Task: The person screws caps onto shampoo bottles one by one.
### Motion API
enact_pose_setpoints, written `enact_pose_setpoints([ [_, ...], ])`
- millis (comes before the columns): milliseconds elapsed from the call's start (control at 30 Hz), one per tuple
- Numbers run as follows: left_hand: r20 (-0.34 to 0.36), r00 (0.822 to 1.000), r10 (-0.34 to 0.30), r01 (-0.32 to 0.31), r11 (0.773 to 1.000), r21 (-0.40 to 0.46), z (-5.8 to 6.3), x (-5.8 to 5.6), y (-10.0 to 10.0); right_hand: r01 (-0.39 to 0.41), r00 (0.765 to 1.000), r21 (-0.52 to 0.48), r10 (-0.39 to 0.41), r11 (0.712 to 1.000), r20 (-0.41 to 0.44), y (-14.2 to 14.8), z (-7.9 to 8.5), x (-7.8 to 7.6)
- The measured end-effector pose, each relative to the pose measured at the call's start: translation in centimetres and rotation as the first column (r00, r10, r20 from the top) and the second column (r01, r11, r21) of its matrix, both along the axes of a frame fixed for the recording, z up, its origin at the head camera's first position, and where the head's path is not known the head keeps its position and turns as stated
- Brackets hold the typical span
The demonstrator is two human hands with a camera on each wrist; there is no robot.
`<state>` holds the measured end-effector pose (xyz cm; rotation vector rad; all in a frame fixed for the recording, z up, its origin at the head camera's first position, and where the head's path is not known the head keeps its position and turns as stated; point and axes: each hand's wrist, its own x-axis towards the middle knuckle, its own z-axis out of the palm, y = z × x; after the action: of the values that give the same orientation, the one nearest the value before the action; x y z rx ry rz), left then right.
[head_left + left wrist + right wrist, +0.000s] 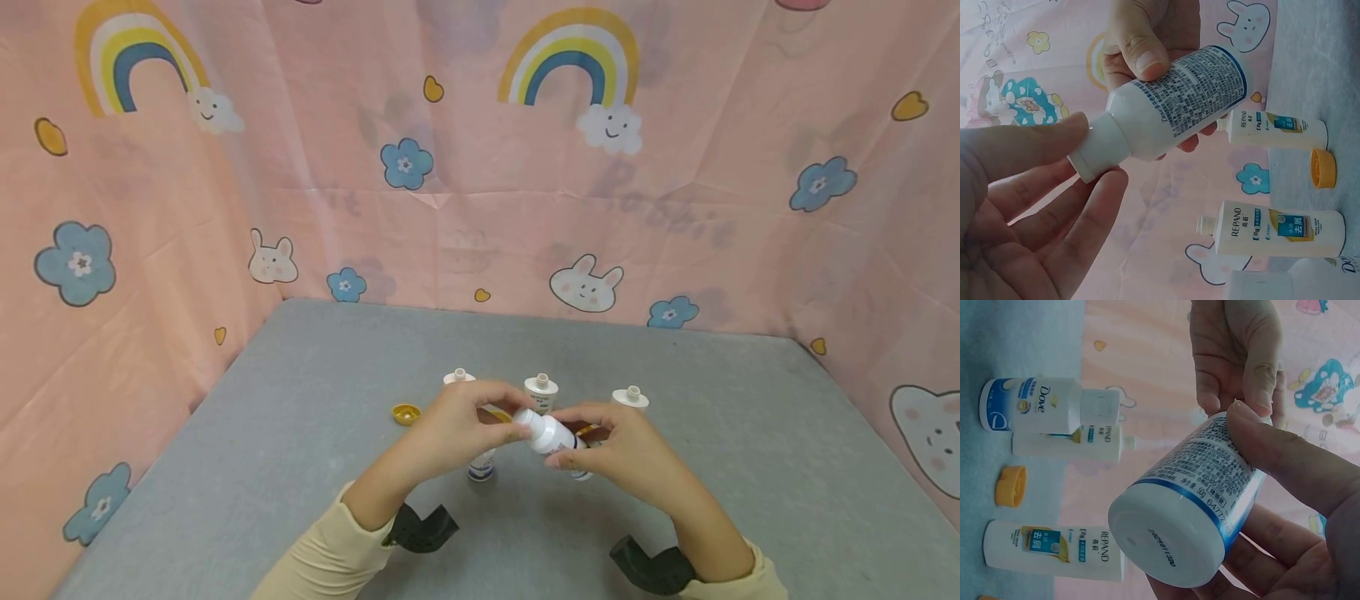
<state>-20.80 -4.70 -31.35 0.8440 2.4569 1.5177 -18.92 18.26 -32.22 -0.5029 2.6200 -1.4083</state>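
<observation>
Tilted above the table, a small white lotion bottle is held between both hands. My left hand pinches its white cap between thumb and fingers. The cap sits on the bottle's neck. My right hand grips the body, thumb across the printed back label. The base of the bottle faces the right wrist camera. A second white bottle, labelled Dove, stands capped on the table, partly hidden behind my left hand in the head view.
Behind the hands stand three uncapped white bottles, left, middle and right, partly covered by the hands. A yellow cap lies left of them. More yellow pieces show partly behind the hands. Pink patterned cloth surrounds the grey table.
</observation>
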Motion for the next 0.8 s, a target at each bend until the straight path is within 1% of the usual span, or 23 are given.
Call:
enact_pose_setpoints([
  [167,0.042,0.998,0.051,-0.05,0.998,-0.025,0.07,-0.04,-0.11,0.004,1.0,0.006,-0.004,1.0,-0.007,0.0,0.01,0.02],
  [267,0.043,0.997,0.067,-0.066,0.997,-0.041,0.06,-0.04,-0.16,0.002,1.0,0.017,-0.002,1.0,-0.016,-0.05,0.03,-0.02],
  [400,0.028,0.998,0.057,-0.056,0.998,-0.039,0.04,-0.01,-0.17,0.003,1.0,0.02,-0.002,1.0,-0.019,-0.09,0.04,-0.04],
  [600,-0.014,1.0,0.015,-0.015,1.0,-0.015,0.09,0.02,-0.15,0.014,1.0,0.003,-0.014,1.0,0.005,-0.09,0.03,0.02],
  [667,-0.004,1.0,0.017,-0.017,1.0,-0.017,0.12,0.03,-0.14,0.019,1.0,-0.001,-0.019,1.0,0.012,-0.08,0.03,0.05],
  [800,0.041,0.998,0.053,-0.051,0.998,-0.033,0.14,0.06,-0.11,0.02,1.0,0.005,-0.02,1.0,0.005,-0.1,0.02,0.03],
])
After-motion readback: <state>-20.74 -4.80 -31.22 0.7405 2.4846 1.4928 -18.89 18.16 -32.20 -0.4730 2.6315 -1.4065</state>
